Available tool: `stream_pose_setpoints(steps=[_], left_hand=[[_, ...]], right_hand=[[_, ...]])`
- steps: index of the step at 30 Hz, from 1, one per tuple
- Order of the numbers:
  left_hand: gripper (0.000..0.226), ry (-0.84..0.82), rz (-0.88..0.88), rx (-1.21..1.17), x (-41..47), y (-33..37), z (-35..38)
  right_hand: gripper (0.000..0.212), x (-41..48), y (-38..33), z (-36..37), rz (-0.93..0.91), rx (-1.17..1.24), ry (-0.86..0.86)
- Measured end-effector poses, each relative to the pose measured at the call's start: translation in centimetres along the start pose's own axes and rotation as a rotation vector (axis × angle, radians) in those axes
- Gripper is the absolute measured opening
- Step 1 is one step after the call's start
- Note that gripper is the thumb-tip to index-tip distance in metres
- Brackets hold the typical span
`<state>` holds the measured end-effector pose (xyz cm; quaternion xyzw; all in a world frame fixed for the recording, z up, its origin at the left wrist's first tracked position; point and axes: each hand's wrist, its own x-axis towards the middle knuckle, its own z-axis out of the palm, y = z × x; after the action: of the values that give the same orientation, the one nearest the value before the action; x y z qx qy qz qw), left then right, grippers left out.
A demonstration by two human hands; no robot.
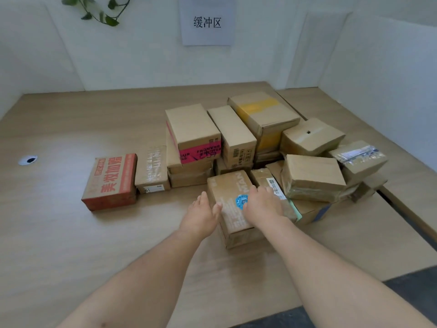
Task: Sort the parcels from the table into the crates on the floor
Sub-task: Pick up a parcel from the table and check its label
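Observation:
A heap of several brown cardboard parcels sits on the wooden table, right of centre. The nearest one is a brown box with a round blue sticker. My left hand lies against its left side, fingers straight and thumb on the top edge. My right hand rests on the box's top right edge, fingers reaching over toward a labelled parcel beside it. A red-printed box stands apart at the left of the heap. No crates are in view.
A box with pink tape and one with yellow tape are stacked behind. White partition walls enclose the table, with a paper sign on the back wall. A cable hole is at the left. Dark floor shows at the lower right.

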<state>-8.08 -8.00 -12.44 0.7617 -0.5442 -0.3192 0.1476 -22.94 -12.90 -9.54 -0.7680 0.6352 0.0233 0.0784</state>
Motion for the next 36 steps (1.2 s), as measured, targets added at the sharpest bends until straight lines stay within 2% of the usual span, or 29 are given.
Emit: stream_pose_setpoints(steps=[3, 5, 10, 13, 18, 24, 30, 34, 36], left_hand=[[0.060, -0.013, -0.074, -0.129, 0.2, -0.5, -0.7], [0.061, 0.021, -0.143, -0.126, 0.1, -1.2, -1.3], [0.043, -0.020, -0.177, -0.184, -0.4, -2.5, -2.2], [0.038, -0.031, -0.203, -0.264, -1.4, -2.6, -2.2], [0.036, -0.016, -0.241, -0.464, -4.3, -2.8, -2.7], [0.038, 0.083, -0.163, -0.654, -8.8, -3.3, -4.1], [0.054, 0.175, -0.167, -0.729, -14.3, -3.8, -4.5], [0.066, 0.210, -0.232, -0.786, -18.3, -4.6, -4.8], [0.072, 0.226, -0.271, -0.790, -20.0, -5.4, -5.1]], right_hand=[[0.029, 0.6, -1.3, -0.3, -0.012, 0.133, -0.023], [0.027, 0.6, -2.1, -0.5, 0.005, 0.229, -0.068], [0.033, -0.3, -2.9, 0.0, 0.161, 0.473, -0.378], [0.032, -1.2, -2.8, 0.3, 0.191, 0.620, -0.470], [0.026, -3.1, -2.8, 0.2, 0.138, 0.721, -0.430], [0.067, -7.0, -3.5, -1.3, 0.012, 0.860, -0.335], [0.055, -11.9, -4.6, -2.0, -0.061, 0.955, -0.337], [0.082, -14.4, -5.9, -2.4, -0.041, 0.992, -0.389], [0.089, -15.3, -7.0, -2.6, -0.072, 0.980, -0.415]])
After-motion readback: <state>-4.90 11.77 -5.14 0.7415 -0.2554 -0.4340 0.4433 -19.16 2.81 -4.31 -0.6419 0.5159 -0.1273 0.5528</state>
